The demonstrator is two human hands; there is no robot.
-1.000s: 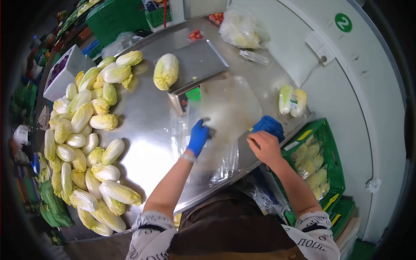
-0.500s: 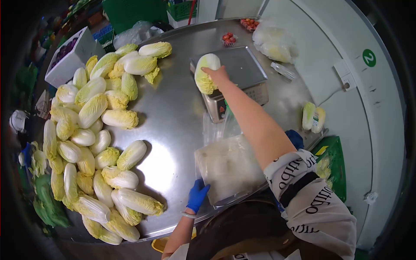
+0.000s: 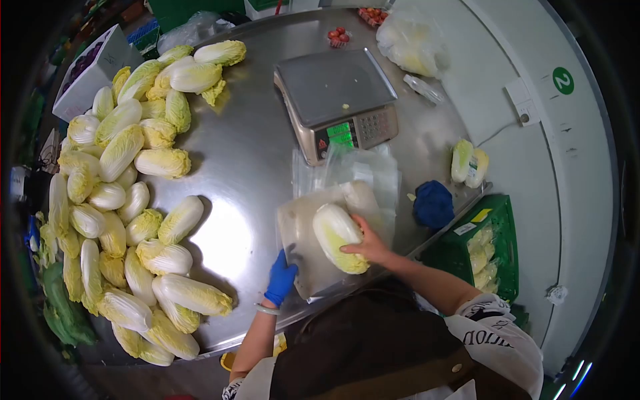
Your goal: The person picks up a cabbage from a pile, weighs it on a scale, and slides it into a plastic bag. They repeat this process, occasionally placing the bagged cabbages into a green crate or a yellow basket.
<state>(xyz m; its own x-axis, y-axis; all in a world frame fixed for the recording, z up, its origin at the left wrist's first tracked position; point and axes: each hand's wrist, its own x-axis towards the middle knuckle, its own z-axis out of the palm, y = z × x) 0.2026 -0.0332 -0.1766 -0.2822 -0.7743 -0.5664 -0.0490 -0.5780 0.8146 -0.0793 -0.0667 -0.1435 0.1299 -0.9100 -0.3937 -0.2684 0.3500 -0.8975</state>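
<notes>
My bare right hand (image 3: 368, 244) grips a napa cabbage (image 3: 335, 233) from its right side, thumb and fingers wrapped around it. The cabbage is over a stack of clear plastic bags (image 3: 303, 220) on the metal table in front of me. At the left edge of that stack is my left hand (image 3: 281, 279), in a blue glove, with its fingers closed at the bag's edge. Beyond the bags stands a digital scale (image 3: 337, 83), its green display lit and only small scraps on its platform.
Many napa cabbages (image 3: 123, 150) are heaped on the left of the metal table (image 3: 233, 153). A blue cloth (image 3: 433, 204), wrapped cabbages (image 3: 470, 163) and a green crate (image 3: 503, 257) are on the right. Tomatoes (image 3: 339, 37) and a bulky plastic bag (image 3: 412, 40) lie at the back.
My right hand has brought the cabbage from the scale's platform back toward me, over the plastic bags. My left hand stays by the bags' left edge. The camera view has shifted slightly.
</notes>
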